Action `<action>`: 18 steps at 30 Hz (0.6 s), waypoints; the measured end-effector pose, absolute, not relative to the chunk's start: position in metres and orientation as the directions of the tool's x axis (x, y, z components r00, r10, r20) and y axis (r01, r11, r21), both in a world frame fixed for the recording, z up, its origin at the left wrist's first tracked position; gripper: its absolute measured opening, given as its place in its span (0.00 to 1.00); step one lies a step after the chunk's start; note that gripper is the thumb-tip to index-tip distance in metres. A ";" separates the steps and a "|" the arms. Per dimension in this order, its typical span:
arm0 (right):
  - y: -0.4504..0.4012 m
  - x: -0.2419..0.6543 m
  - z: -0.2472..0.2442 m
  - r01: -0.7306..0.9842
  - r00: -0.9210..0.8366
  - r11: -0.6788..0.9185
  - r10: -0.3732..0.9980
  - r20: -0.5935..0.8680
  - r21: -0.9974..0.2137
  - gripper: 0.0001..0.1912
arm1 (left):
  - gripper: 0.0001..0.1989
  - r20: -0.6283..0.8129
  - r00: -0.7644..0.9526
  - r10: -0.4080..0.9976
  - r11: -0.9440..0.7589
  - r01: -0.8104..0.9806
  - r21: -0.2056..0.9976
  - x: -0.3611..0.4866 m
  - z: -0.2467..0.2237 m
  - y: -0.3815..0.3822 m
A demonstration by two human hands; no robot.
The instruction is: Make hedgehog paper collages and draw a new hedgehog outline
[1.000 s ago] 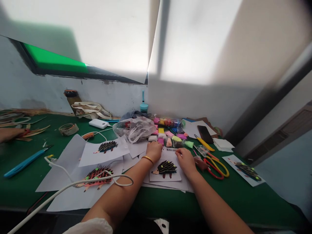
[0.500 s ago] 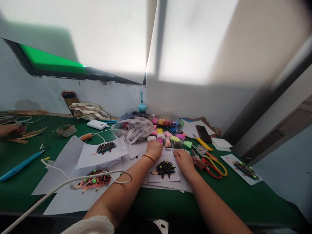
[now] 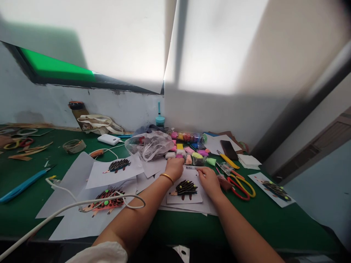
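My left hand (image 3: 174,168), with a gold bangle at the wrist, reaches to the near edge of the small bagged clay packets (image 3: 180,147). Its fingers curl away from me, and what they hold, if anything, is hidden. My right hand (image 3: 208,179) rests on white paper, fingers bent and pressed together by the end of a slim clear pen-like stick (image 3: 192,167). I cannot make out anything in its fingertips. Between my forearms lies a card with a hedgehog picture (image 3: 187,188), its spines black with yellow-green dots.
Red and yellow-handled scissors (image 3: 242,187), a yellow cutter (image 3: 228,159) and a phone (image 3: 229,150) lie to the right. Hedgehog sheets (image 3: 117,167) and a white cable (image 3: 71,206) are at left. A plastic bag (image 3: 150,145) stands behind. Another person's hand (image 3: 4,141) shows far left.
My left hand has shifted very slightly, and my right hand stays almost in place. At far left the other person's hand has drawn back, with yellow and red scissor handles now showing beside it.
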State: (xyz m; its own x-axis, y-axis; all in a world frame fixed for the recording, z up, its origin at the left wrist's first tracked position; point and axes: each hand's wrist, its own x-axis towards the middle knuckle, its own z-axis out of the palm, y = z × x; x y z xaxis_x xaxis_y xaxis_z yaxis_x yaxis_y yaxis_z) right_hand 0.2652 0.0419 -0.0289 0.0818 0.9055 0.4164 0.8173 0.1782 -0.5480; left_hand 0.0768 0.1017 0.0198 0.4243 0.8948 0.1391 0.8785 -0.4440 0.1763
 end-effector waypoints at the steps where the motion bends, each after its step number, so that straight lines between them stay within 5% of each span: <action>1: 0.041 0.266 -0.029 0.814 0.082 0.181 0.905 0.418 -0.552 0.15 | 0.13 0.124 0.425 0.897 -0.441 0.878 0.184 0.074 0.021 0.101; 18: 0.038 0.264 -0.027 0.797 0.054 0.212 0.908 0.416 -0.566 0.15 | 0.13 0.094 0.393 0.915 -0.404 0.897 0.178 0.065 0.018 0.092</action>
State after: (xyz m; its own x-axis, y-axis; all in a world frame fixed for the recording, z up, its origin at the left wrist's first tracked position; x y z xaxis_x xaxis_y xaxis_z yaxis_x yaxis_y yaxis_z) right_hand 0.2637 0.0383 -0.0272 0.0535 0.9080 0.4156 0.7965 0.2122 -0.5661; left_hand 0.0654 0.0922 0.0177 0.3930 0.9147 0.0944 0.8973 -0.4039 0.1782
